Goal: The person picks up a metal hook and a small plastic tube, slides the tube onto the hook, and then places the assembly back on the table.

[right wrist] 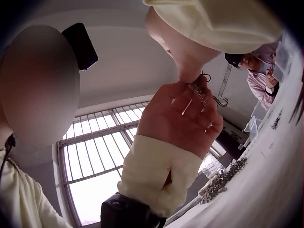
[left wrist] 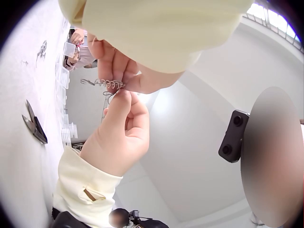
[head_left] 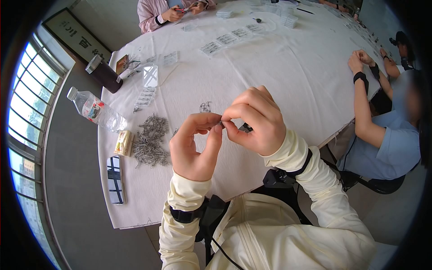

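Observation:
My left hand (head_left: 198, 144) and right hand (head_left: 258, 121) meet fingertip to fingertip above the table. Between them is a small wire spring (left wrist: 109, 84) with fishing hooks, pinched by both thumbs and forefingers. A curved hook (right wrist: 221, 101) sticks out beside the left palm in the right wrist view, and a ring-like wire bend (right wrist: 205, 77) shows near the right fingertips. In the head view the fingers hide most of this piece. Black-handled snips (left wrist: 35, 126) lie on the table, partly behind the right hand in the head view. A few loose wire pieces (head_left: 205, 106) lie beyond the hands.
Left of my hands is a large pile of wire springs (head_left: 152, 141). Around it stand a tissue pack (head_left: 123, 143), a phone (head_left: 116, 180), a water bottle (head_left: 99, 110) and a dark thermos (head_left: 105, 76). Clear compartment boxes (head_left: 225, 39) lie farther off; other people sit around the table.

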A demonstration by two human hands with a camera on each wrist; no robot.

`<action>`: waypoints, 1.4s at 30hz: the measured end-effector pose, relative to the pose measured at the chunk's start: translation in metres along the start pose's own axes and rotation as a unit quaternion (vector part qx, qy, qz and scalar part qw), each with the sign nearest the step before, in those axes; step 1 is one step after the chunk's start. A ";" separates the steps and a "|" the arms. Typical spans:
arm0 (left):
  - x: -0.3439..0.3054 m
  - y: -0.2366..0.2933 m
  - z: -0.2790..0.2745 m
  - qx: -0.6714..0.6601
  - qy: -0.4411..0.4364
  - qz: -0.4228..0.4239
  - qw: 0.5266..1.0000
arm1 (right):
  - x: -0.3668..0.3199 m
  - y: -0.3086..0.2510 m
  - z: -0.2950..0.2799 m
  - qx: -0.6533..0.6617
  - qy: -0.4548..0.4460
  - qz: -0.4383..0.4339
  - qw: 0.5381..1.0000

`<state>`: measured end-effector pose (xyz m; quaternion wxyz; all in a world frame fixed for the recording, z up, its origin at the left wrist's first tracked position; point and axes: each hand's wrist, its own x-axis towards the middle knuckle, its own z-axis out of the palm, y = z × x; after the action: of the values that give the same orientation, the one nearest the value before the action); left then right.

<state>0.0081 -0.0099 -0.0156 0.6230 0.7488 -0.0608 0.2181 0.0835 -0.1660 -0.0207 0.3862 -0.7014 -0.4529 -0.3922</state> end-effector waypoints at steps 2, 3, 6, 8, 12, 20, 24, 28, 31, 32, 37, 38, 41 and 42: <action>0.000 -0.001 0.000 -0.003 -0.001 0.003 1.000 | 0.000 0.000 0.000 0.001 0.000 -0.002 1.000; 0.000 -0.001 -0.001 -0.002 -0.002 0.014 1.000 | 0.000 0.000 0.000 0.001 0.000 -0.002 1.000; 0.001 0.001 0.001 -0.007 0.007 0.029 1.000 | 0.000 0.000 -0.001 0.003 -0.002 -0.001 1.000; 0.001 0.000 0.001 -0.011 0.016 0.033 0.999 | 0.000 0.000 0.000 0.007 0.000 0.000 1.000; 0.001 -0.001 0.000 -0.019 0.003 0.034 0.999 | 0.000 0.001 0.000 0.011 0.005 0.000 1.000; 0.000 0.000 0.000 -0.038 -0.002 0.027 0.999 | 0.000 0.001 0.000 0.010 0.001 0.003 1.000; -0.001 0.000 -0.002 -0.046 -0.022 0.009 0.999 | 0.000 0.000 -0.001 0.005 -0.002 0.007 1.000; 0.000 -0.004 -0.005 -0.035 -0.067 0.032 0.997 | 0.001 0.001 -0.001 0.007 0.000 0.010 1.000; 0.001 -0.003 -0.001 -0.031 -0.036 0.033 0.998 | 0.001 0.000 -0.002 0.009 -0.002 0.014 1.000; 0.000 -0.003 -0.001 -0.031 -0.036 0.033 0.998 | 0.001 -0.001 -0.002 0.011 -0.004 0.017 1.000; 0.001 -0.003 0.001 0.009 0.007 0.043 0.999 | 0.001 -0.001 -0.001 0.020 -0.004 0.018 1.000; 0.001 -0.003 0.001 0.009 0.007 0.043 0.999 | 0.001 -0.001 -0.001 0.025 -0.005 0.017 1.000; 0.001 -0.004 0.002 0.052 0.020 0.066 0.996 | 0.003 -0.004 -0.003 0.033 -0.011 0.026 0.999; 0.001 -0.003 0.003 0.080 0.024 0.084 0.993 | 0.003 -0.005 -0.003 0.033 -0.011 0.026 0.999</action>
<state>0.0109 -0.0118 -0.0184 0.5416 0.7830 -0.0913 0.2919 0.0790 -0.1665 -0.0159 0.4140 -0.7042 -0.4512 -0.3593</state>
